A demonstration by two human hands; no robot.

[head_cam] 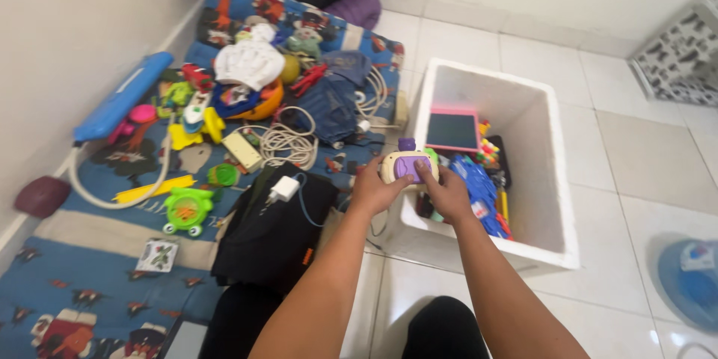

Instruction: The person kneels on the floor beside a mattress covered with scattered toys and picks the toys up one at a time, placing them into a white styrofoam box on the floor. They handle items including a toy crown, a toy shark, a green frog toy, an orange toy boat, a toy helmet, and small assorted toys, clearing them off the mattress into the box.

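Gripped in both hands: a cream-and-purple toy camera (406, 167), pinched from either side, left hand (374, 188) wrapped round its left end, right hand (446, 193) closed on its right end with the thumb laid across the purple front. Held just above the near-left corner of the white foam box (540, 142), partly over the rim and partly over the inside.

Possible trouble, judging from this pose:
- Gripped mostly by fingertips and thumbs rather than cradled in the palms; likely to slip if either hand loosens, landing on the box rim or tumbling outside the box toward the black bag (269, 243) just left of it.
- Hard landing possible inside the box, onto the blue plastic toys (476, 188) heaped at the near end, or against the pink-framed drawing tablet (452, 131) leaning at the far-left wall of the box.
- Soft foam rim, easily dented or chipped by a knock from a wrist or the toy.
- White charger (284, 188) and its cable lying just left of the box, close to the left forearm; easy to snag.
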